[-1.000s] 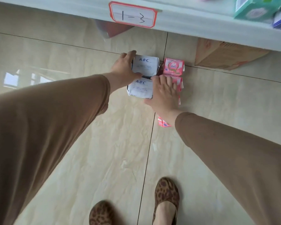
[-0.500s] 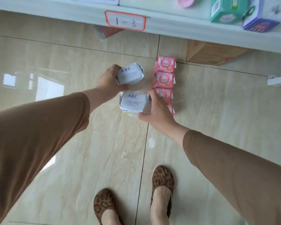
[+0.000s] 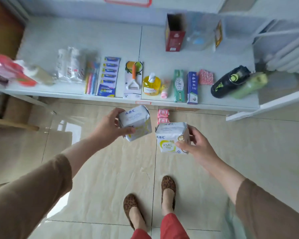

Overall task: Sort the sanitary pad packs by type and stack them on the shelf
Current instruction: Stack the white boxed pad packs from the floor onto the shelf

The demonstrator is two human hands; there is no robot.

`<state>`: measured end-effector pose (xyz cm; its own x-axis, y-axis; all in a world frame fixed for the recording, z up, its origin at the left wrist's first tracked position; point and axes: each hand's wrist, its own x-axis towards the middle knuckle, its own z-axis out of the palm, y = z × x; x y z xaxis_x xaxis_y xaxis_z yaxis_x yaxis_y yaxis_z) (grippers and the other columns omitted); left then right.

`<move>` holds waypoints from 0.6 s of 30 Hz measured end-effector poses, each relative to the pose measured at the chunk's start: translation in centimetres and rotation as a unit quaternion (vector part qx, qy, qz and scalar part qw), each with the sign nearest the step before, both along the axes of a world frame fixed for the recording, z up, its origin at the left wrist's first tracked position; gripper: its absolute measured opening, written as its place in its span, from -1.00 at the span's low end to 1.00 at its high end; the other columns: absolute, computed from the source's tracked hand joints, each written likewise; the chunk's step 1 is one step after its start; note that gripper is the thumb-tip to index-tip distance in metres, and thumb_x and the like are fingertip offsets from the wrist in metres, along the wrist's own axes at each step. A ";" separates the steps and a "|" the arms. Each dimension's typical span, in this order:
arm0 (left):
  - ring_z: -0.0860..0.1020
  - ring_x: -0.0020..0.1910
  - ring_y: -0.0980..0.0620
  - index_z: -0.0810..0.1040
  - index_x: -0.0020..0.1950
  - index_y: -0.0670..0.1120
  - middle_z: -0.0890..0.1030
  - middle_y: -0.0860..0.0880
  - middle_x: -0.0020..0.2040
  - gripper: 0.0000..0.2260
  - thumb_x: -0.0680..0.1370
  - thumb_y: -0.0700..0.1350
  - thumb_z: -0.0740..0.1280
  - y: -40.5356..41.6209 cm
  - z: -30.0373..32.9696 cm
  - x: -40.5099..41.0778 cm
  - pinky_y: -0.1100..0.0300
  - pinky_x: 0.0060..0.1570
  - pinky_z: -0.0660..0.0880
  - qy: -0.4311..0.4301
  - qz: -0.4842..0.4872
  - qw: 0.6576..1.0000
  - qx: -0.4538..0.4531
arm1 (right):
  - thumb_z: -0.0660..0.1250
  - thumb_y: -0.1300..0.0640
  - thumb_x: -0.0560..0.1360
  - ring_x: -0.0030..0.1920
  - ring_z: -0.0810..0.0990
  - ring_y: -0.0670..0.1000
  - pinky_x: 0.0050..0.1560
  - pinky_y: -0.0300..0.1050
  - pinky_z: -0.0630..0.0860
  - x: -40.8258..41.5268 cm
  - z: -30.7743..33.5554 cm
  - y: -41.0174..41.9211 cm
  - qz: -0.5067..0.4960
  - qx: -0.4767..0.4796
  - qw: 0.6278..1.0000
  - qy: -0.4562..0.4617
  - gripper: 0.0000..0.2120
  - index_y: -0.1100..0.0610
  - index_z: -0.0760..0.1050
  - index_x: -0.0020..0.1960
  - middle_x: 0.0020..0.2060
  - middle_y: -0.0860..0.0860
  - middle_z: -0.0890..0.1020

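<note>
My left hand [image 3: 109, 127] grips a white ABC pad pack [image 3: 136, 122], tilted, held above the floor. My right hand [image 3: 196, 145] grips a second white ABC pack [image 3: 170, 138] with a yellow KMS mark, just right of the first. The two packs are a small gap apart. Pink pad packs [image 3: 163, 116] lie in a row on the tiled floor beyond, partly hidden behind the right pack. The white shelf [image 3: 110, 40] lies ahead, its back area bare.
Along the shelf's front edge lie toothbrushes [image 3: 91, 78], a battery card [image 3: 109, 76], a peeler [image 3: 133, 78], a yellow bottle [image 3: 151, 84], toothpaste boxes [image 3: 186, 87] and a black flask [image 3: 229, 81]. A red box [image 3: 174, 34] stands further back. My feet [image 3: 151, 200] are below.
Both hands have lifted the white packs up from the floor and apart from each other. The view has risen, and the shelf top has come into sight.
</note>
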<state>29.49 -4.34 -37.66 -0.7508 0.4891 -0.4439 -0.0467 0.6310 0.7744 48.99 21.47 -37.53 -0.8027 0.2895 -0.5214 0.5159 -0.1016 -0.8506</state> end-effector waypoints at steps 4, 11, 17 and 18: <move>0.59 -0.12 0.04 0.46 0.17 0.14 0.60 0.13 0.00 -0.48 0.30 0.06 0.61 0.0 13.4 0.1 0.07 -0.09 0.55 0.051 -0.033 0.998 0.010 | 0.51 0.19 0.34 0.01 0.62 -0.21 -0.15 -0.31 0.57 -0.1 12.4 0.3 -0.004 -0.003 0.999 0.046 -0.47 0.02 0.49 0.29 0.02 -0.16 0.67; 0.56 -0.03 0.11 0.47 0.17 0.20 0.53 0.20 0.06 -0.43 0.23 0.23 0.56 2.7 29.1 -2.8 0.15 -0.04 0.50 0.162 -0.044 0.985 0.040 | 0.55 0.09 0.35 0.19 0.61 -0.06 0.16 -0.13 0.57 -3.1 26.7 3.9 0.013 0.032 0.991 0.129 -0.43 -0.01 0.49 0.33 0.19 -0.02 0.66; 0.57 -0.08 0.16 0.48 0.18 0.17 0.56 0.19 0.05 -0.45 0.25 0.22 0.55 8.6 35.5 -8.0 0.14 -0.10 0.53 0.206 -0.067 0.976 0.027 | 0.59 0.01 0.33 -0.07 0.64 -0.13 -0.19 -0.31 0.53 -7.8 31.3 9.9 -0.006 0.042 0.985 0.170 -0.53 -0.05 0.57 0.21 -0.01 -0.10 0.70; 0.58 -0.10 0.17 0.47 0.17 0.18 0.56 0.20 0.05 -0.47 0.27 0.20 0.55 9.7 36.0 -8.9 0.12 -0.10 0.56 0.213 -0.072 0.974 0.024 | 0.59 -0.02 0.32 -0.03 0.65 -0.09 -0.19 -0.21 0.56 -8.7 31.7 11.0 -0.005 0.044 0.984 0.173 -0.52 -0.07 0.57 0.20 0.00 -0.07 0.70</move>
<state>20.60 5.31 -1.64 -0.7834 0.6161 -0.0820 0.3715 0.5699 0.7330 40.28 32.45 -5.81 -0.9250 0.3294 -0.1895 0.1926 -0.0235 -0.9810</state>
